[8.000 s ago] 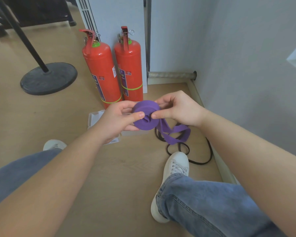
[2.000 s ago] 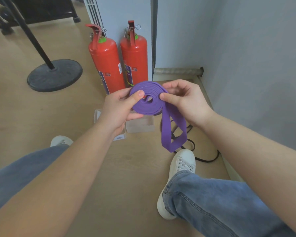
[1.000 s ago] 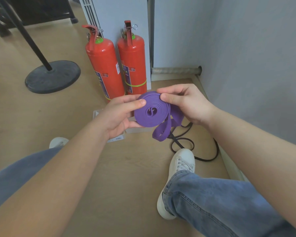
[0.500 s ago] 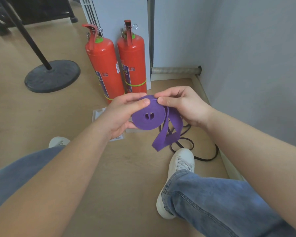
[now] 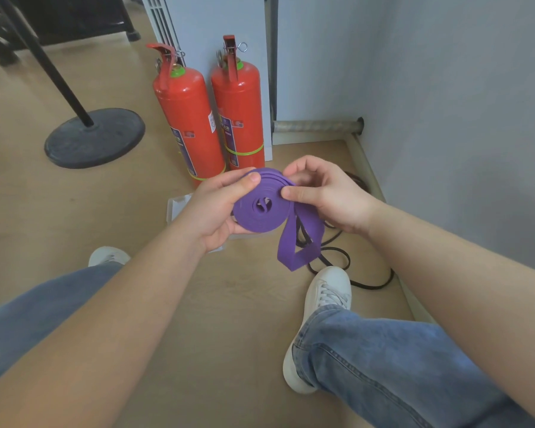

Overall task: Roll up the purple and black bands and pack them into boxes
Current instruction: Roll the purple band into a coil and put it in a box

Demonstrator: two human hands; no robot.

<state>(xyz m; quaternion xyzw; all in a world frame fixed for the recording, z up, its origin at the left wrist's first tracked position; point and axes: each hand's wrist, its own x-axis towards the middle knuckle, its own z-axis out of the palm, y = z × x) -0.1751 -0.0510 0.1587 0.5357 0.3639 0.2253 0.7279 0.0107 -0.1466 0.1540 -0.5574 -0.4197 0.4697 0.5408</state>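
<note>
left hand (image 5: 212, 208) and right hand (image 5: 328, 193) both grasp the coiled purple band (image 5: 260, 211) above the floor, its loose tail hanging, the black band (image 5: 346, 264) lying beside the white shoe (image 5: 325, 298).

Holds a coiled purple band (image 5: 261, 211) mid-frame between left hand (image 5: 212, 211) and right hand (image 5: 331, 197), thumbs pressed on its face; loose loop dangling toward lower right. Behind on floor: black band (image 5: 372, 286), clear box (image 5: 176, 208) partly hidden.
</note>
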